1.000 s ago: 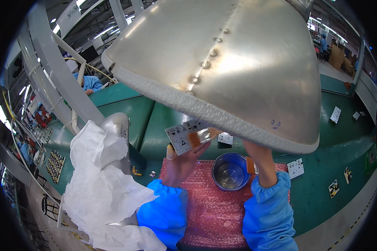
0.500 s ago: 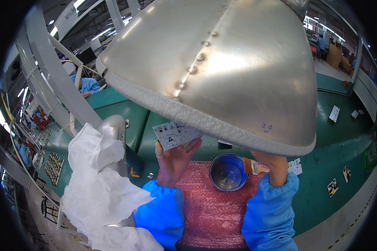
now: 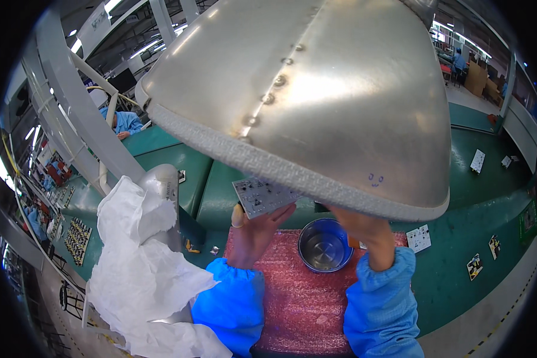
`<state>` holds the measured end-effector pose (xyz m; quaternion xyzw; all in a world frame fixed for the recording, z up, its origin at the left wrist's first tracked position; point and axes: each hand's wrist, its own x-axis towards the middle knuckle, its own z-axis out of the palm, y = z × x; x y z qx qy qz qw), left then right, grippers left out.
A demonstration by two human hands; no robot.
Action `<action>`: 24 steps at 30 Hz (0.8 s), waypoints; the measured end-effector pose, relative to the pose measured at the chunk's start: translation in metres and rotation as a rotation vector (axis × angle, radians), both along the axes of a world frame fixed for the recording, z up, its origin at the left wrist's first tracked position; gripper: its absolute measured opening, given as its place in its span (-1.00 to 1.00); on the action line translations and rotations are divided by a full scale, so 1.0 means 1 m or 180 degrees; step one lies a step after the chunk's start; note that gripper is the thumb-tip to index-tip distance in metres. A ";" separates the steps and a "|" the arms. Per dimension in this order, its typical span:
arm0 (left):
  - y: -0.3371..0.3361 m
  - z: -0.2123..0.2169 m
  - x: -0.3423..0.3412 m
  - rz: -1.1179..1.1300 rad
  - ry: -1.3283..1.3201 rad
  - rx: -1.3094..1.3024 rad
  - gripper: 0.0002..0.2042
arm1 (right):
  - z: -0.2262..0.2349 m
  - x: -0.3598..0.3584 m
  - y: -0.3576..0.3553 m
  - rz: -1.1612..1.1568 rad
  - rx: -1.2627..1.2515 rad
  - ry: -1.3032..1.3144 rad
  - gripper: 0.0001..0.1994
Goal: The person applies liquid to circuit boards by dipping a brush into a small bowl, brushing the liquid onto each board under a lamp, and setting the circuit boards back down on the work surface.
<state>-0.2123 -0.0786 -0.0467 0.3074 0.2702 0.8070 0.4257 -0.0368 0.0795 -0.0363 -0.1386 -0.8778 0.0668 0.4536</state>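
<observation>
My left hand [image 3: 255, 235] holds a grey circuit board [image 3: 264, 196] by its lower edge, tilted up under a big metal hood. A yellowish cover sits on one of its fingertips. The board's far right part is hidden by the hood. My right hand [image 3: 361, 230] reaches up beneath the hood's rim; its fingers are hidden, so what it holds cannot be seen. Between my forearms stands a round blue-and-metal bowl [image 3: 325, 246] with a little clear liquid in it. A brush [image 3: 356, 243] shows only a small orange-brown part between the bowl and my right wrist.
The metal hood [image 3: 340, 107] with a padded rim overhangs my hands. Pink bubble wrap [image 3: 304, 310] covers the near bench. White crumpled sheets [image 3: 143, 268] drape at left. A white circuit board [image 3: 419, 238] and several smaller ones lie right on the green bench [image 3: 447, 256].
My left hand has moved the circuit board slightly right and down. My right hand has shifted left and further under the hood, and its wrist now covers most of the brush.
</observation>
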 end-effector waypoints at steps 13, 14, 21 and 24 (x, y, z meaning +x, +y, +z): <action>0.001 -0.012 0.000 0.0103 -0.0240 -0.0082 -0.15 | 0.027 -0.008 -0.025 0.0941 -0.0929 0.0297 -0.77; 0.001 -0.013 -0.004 0.0120 -0.0238 -0.0081 -0.15 | 0.030 -0.005 -0.024 0.0962 -0.0805 0.0175 -0.77; 0.003 -0.019 -0.005 -0.0032 -0.0120 -0.0124 -0.16 | 0.030 -0.011 -0.030 0.0964 -0.0955 0.0534 -0.73; 0.003 -0.022 -0.008 0.0064 -0.0162 -0.0219 -0.17 | 0.029 -0.017 -0.031 0.1295 -0.0878 0.0385 -0.73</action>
